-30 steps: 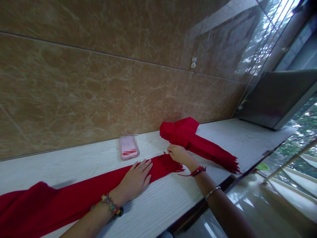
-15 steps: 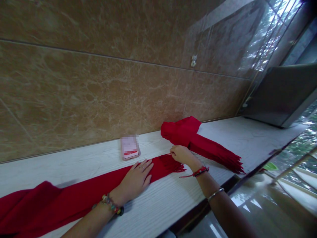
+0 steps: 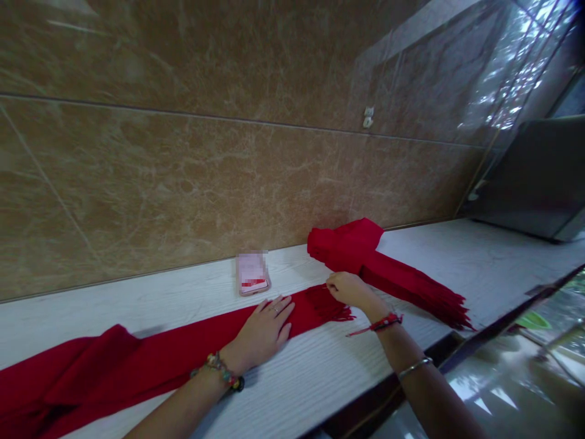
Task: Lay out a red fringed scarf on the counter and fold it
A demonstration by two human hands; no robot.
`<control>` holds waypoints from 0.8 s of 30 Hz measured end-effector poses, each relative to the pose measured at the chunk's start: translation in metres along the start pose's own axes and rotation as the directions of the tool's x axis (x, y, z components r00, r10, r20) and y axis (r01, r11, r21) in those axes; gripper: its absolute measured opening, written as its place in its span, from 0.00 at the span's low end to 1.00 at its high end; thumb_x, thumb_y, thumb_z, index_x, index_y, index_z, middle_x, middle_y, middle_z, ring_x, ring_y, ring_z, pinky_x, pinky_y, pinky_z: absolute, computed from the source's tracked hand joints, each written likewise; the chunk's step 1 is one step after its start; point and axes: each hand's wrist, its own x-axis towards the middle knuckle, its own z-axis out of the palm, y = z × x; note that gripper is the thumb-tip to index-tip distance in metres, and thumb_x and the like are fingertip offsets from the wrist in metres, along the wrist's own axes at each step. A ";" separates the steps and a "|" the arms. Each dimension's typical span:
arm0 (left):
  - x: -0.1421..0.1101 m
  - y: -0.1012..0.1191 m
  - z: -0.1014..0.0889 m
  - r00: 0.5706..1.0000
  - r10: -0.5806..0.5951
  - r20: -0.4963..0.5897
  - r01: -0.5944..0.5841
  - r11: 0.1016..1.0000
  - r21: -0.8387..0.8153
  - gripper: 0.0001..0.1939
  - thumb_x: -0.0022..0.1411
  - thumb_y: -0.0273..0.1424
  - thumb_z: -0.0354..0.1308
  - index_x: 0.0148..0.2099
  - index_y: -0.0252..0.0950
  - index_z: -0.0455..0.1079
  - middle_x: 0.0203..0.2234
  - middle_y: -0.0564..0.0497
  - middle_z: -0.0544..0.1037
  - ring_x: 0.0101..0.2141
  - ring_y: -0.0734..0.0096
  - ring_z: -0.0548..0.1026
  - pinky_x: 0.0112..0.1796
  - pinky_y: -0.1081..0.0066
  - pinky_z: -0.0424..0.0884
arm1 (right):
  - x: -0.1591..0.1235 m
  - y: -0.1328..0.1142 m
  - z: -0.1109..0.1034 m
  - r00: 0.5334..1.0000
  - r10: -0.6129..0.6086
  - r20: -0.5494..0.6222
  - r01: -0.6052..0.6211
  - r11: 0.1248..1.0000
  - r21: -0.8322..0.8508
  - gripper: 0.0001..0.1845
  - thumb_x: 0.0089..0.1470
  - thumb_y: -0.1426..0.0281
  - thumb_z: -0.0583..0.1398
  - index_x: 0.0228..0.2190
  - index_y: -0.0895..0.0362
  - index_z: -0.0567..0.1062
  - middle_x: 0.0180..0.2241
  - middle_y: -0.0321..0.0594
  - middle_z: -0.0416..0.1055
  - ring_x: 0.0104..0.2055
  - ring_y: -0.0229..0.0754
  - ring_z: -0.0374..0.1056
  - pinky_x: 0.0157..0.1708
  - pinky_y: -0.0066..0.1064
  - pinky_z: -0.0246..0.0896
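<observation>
The scarf (image 3: 183,350) lay along the surface (image 3: 297,378), the left hand (image 3: 262,332) flat on it, fingers loosely spread, barely moved. The phone's (image 3: 253,274) pixelated face held no readable writing. The right hand's (image 3: 350,289) narrowed fingers seemingly still pinched the fringe (image 3: 326,305), suggesting unfinished work there; a second scarf (image 3: 347,247) lay beyond.

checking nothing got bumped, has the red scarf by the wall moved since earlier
No: the red scarf by the wall keeps its place below the white wall fitting; only the view shifted.
</observation>
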 end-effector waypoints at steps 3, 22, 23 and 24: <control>0.000 0.001 -0.001 1.000 -0.002 -0.003 0.002 1.000 0.005 0.23 0.63 0.33 0.39 0.59 0.34 0.53 0.58 0.46 0.56 0.57 0.64 0.53 0.55 0.59 0.52 | -0.002 -0.003 -0.005 0.983 -0.076 -0.164 0.100 0.984 0.148 0.11 0.45 0.80 0.51 0.23 0.59 0.72 0.27 0.41 0.70 0.32 0.38 0.64 0.34 0.26 0.57; -0.002 0.000 0.003 0.997 0.019 -0.076 -0.019 1.000 -0.006 0.22 0.63 0.32 0.40 0.58 0.34 0.56 0.56 0.45 0.59 0.56 0.63 0.56 0.54 0.57 0.54 | -0.005 -0.020 -0.008 0.942 -0.253 -0.221 0.307 0.916 0.260 0.12 0.43 0.81 0.51 0.25 0.58 0.72 0.28 0.39 0.70 0.32 0.37 0.64 0.34 0.26 0.57; -0.002 0.000 0.004 0.997 0.021 -0.081 -0.021 1.000 -0.004 0.22 0.63 0.32 0.40 0.58 0.34 0.56 0.56 0.45 0.59 0.56 0.63 0.56 0.54 0.57 0.54 | -0.004 -0.026 -0.006 0.926 -0.308 -0.216 0.359 0.895 0.266 0.12 0.42 0.81 0.51 0.26 0.58 0.72 0.28 0.39 0.70 0.33 0.37 0.64 0.35 0.26 0.57; -0.002 0.000 0.004 0.996 0.022 -0.081 -0.023 1.000 -0.002 0.22 0.63 0.32 0.40 0.58 0.34 0.56 0.56 0.46 0.59 0.56 0.63 0.56 0.54 0.57 0.54 | -0.003 -0.030 -0.004 0.919 -0.348 -0.186 0.387 0.887 0.251 0.11 0.42 0.81 0.52 0.26 0.58 0.72 0.28 0.38 0.70 0.33 0.37 0.63 0.34 0.26 0.57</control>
